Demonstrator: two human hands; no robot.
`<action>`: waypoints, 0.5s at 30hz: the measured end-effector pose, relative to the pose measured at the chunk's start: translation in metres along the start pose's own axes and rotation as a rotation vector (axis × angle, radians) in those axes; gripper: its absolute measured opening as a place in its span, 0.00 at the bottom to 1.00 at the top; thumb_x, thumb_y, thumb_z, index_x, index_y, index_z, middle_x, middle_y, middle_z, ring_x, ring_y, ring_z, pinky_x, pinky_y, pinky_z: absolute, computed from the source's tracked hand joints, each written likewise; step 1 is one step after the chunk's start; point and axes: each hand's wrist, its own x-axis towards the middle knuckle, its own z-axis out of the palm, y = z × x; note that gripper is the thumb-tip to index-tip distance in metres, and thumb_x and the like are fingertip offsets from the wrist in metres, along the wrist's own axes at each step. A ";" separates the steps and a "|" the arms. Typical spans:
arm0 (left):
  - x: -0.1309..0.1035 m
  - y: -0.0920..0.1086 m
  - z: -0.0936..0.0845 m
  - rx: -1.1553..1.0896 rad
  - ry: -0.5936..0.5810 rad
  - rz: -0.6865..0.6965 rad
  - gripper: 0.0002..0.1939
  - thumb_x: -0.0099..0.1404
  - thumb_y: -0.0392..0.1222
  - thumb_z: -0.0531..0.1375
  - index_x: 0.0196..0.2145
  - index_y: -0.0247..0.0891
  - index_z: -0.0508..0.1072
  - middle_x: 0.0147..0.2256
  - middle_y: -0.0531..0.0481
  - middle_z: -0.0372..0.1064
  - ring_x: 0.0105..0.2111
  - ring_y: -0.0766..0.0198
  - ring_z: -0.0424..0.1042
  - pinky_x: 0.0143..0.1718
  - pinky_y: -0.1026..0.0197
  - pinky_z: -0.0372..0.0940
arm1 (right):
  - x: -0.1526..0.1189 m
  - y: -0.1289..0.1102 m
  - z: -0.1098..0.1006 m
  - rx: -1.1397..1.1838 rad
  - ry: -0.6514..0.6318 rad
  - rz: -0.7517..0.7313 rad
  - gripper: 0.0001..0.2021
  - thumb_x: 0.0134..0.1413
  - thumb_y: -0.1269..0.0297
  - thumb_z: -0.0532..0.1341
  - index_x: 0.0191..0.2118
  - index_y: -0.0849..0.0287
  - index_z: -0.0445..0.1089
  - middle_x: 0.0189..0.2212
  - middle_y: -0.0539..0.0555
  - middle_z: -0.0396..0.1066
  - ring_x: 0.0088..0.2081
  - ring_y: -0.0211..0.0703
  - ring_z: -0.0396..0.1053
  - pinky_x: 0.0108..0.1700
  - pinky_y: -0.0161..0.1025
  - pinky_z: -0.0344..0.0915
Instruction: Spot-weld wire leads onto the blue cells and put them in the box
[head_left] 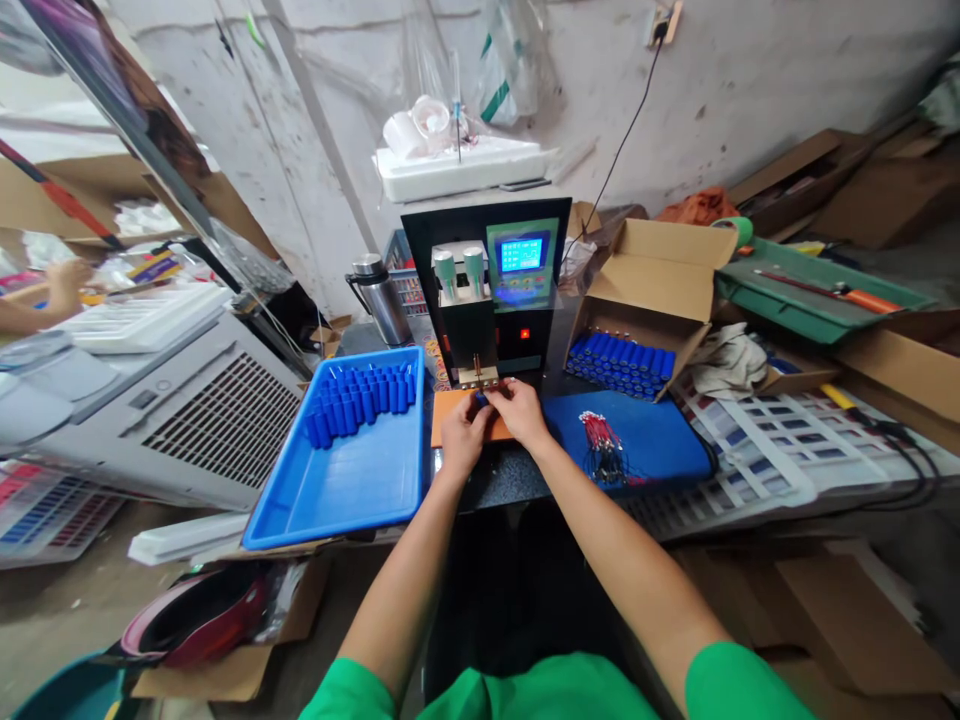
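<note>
At the foot of a black spot welder (466, 340) with a lit screen (521, 254), both my hands meet just below its electrodes (478, 372). My left hand (463, 430) is closed, its fingers pinching a small blue cylindrical battery cell (481, 398), mostly hidden by the fingers. From the other side my right hand (520, 412) is closed on the same cell, fingertips at its upper end. An orange board (444, 408) lies beneath the hands. Whether a wire is held against the cell is too small to make out.
Left of the welder, a blue tray (337, 505) holds many standing blue cells (360, 402). To the right, an open cardboard box (652, 270) contains more cells (621, 360). Red and black wires (604, 445) lie on a blue pad (664, 435). A steel flask (381, 300) stands behind the tray.
</note>
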 end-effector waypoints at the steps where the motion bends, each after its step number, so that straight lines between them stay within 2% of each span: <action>1: 0.000 0.000 0.000 -0.007 0.000 -0.002 0.13 0.63 0.45 0.60 0.44 0.37 0.75 0.40 0.47 0.77 0.40 0.59 0.75 0.45 0.59 0.67 | -0.001 0.001 -0.003 0.000 -0.006 -0.010 0.10 0.51 0.56 0.62 0.31 0.58 0.72 0.32 0.54 0.77 0.35 0.46 0.73 0.40 0.39 0.66; 4: 0.001 -0.002 0.001 -0.005 -0.003 -0.021 0.13 0.63 0.46 0.60 0.43 0.37 0.75 0.40 0.47 0.77 0.40 0.59 0.75 0.46 0.59 0.67 | -0.003 0.003 -0.014 -0.069 -0.030 -0.043 0.08 0.51 0.58 0.62 0.32 0.58 0.72 0.32 0.53 0.77 0.35 0.44 0.72 0.41 0.39 0.66; 7: 0.001 -0.005 0.001 0.016 0.003 -0.036 0.12 0.63 0.47 0.61 0.40 0.37 0.76 0.37 0.47 0.77 0.38 0.60 0.74 0.44 0.59 0.67 | -0.005 0.007 -0.021 -0.178 -0.079 -0.037 0.07 0.50 0.60 0.62 0.30 0.57 0.73 0.28 0.51 0.75 0.31 0.43 0.71 0.37 0.38 0.65; 10: 0.002 -0.007 0.000 0.020 0.004 -0.014 0.13 0.63 0.47 0.60 0.41 0.37 0.75 0.38 0.47 0.77 0.38 0.60 0.74 0.45 0.59 0.67 | -0.006 0.012 -0.021 -0.190 -0.117 -0.045 0.08 0.51 0.60 0.61 0.28 0.57 0.73 0.27 0.51 0.75 0.30 0.43 0.70 0.36 0.38 0.64; 15: 0.002 -0.006 -0.001 0.020 -0.009 0.000 0.14 0.62 0.47 0.61 0.41 0.37 0.75 0.38 0.47 0.77 0.38 0.60 0.74 0.45 0.59 0.68 | -0.007 0.013 -0.019 -0.133 -0.088 -0.040 0.09 0.48 0.59 0.61 0.24 0.58 0.72 0.23 0.50 0.73 0.29 0.42 0.68 0.33 0.36 0.62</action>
